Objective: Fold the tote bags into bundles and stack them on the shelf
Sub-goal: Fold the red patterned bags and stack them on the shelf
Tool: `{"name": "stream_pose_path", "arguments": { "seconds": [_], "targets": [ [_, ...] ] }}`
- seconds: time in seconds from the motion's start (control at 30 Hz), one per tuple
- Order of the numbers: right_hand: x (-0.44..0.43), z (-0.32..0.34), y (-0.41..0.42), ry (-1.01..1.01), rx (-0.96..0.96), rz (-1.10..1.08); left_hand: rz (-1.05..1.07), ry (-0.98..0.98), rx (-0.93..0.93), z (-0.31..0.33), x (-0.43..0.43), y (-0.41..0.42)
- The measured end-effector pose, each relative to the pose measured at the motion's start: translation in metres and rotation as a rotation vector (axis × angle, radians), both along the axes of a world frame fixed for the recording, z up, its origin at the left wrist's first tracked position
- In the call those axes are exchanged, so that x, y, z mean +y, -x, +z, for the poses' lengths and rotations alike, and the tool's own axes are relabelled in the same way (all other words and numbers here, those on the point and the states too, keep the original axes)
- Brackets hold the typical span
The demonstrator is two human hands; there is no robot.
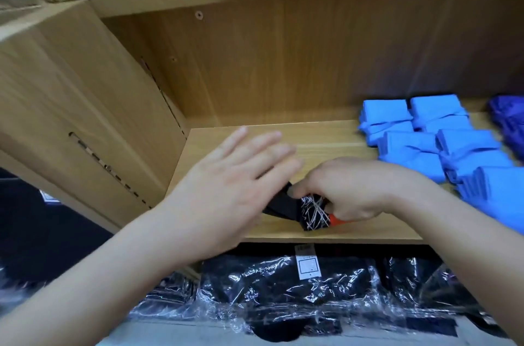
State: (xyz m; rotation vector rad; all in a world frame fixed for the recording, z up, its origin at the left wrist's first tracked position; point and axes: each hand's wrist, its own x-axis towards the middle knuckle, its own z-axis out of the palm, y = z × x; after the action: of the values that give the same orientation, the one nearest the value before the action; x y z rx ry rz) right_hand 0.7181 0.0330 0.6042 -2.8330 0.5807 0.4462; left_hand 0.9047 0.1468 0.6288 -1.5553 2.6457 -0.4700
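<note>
Blue folded bundles (442, 141) at 2 o'clock on the wooden shelf (326, 141); right hand (357, 187) fingers clamped on the black tote bundle (306, 211), left hand (226, 184) fingers spread at its 9 o'clock.

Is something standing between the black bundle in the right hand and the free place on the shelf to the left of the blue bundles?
Nothing visible blocks it. The right hand holds the black bundle low over the shelf board, which is bare behind it; the blue bundles sit off to the right. The open left hand hovers beside it.
</note>
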Motion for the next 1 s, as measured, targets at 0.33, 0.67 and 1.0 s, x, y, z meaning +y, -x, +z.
{"name": "stream_pose_path", "arguments": {
  "seconds": [0.33, 0.67, 1.0],
  "targets": [
    [-0.015, -0.029, 0.013, -0.743, -0.216, -0.145, 0.026, -0.732, 1.124, 0.016, -0.003, -0.005],
    [-0.011, -0.037, 0.018, -1.094, -0.546, -0.149, 0.158, -0.615, 2.156, -0.005, -0.012, -0.011],
    [0.002, -0.033, 0.012, -1.180, -0.561, -0.160, 0.091, -0.736, 2.029, -0.005, -0.011, 0.002]
  ]
}}
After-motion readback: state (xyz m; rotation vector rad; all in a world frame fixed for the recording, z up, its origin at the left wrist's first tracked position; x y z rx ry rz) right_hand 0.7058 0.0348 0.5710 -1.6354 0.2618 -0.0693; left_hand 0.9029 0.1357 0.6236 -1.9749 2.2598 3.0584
